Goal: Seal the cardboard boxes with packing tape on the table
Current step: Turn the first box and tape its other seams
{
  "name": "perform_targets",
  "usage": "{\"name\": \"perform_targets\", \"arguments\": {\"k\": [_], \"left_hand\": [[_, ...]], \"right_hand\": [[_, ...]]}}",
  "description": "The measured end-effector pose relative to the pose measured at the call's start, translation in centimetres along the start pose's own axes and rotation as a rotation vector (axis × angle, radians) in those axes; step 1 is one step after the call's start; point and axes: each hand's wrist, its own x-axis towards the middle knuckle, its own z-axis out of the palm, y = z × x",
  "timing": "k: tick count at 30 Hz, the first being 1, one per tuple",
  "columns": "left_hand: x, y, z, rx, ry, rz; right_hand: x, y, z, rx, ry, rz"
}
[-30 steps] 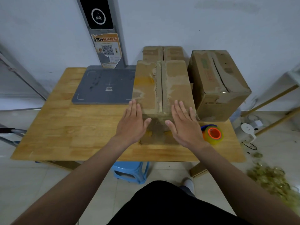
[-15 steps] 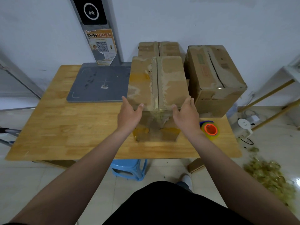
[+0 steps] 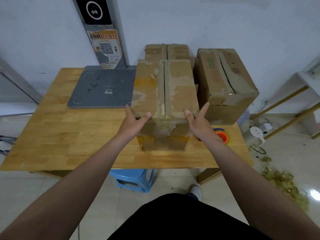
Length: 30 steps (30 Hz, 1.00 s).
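Box [image 3: 164, 87], left hand [image 3: 132, 124], right hand [image 3: 199, 126] pressing sides

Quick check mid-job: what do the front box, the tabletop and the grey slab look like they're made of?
Front box: brown cardboard, matte and worn, with its surface torn pale along the top seam.
Tabletop: wood, lightly glossy, made of jointed strips with visible grain.
Grey slab: smooth, matte and scuffed; it could be metal or plastic, I cannot tell which.

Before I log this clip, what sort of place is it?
Probably a parcel packing station: worn cardboard boxes on a wooden table, a grey scanning pad, a tape roll.
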Motion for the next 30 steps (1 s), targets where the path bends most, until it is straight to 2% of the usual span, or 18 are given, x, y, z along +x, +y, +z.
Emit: {"name": "perform_targets", "arguments": {"k": [2,3,4,6,9,14,23,30], "left_hand": [[0.2,-0.4,-0.6,0.158,0.008,0.151],[0.5,-0.4,-0.8,0.265,0.021,0.273],[1.0,-0.1,-1.0,0.381,0.018,0.403],[1.9,1.4,-0.9,0.591,-0.05,0.578],[3.2,3.3,0.0,0.751,-0.153,0.555],[3.9,4.6,0.1,0.903,-0.12,0.552],[4.8,4.3,-2.4,0.968,-0.201,0.618],[5.9,0.3,-7.5,0.631,-0.343,0.645]], "right_hand": [[0.2,0.0,-0.4,-0.322,0.085,-0.115],[0.5,-0.2,-0.5,-0.467,0.144,-0.236],[0.9,-0.7,-0.7,-0.558,0.165,-0.378],[1.5,-2.4,-0.9,-0.587,0.074,-0.571],[2.5,-4.5,-0.1,-0.598,-0.084,-0.556],[3.0,-4.6,0.6,-0.769,-0.093,-0.521],[3.5,-5.4,0.7,-0.813,-0.099,-0.524],[3.9,-4.6,-0.2,-0.672,-0.203,-0.539]]}}
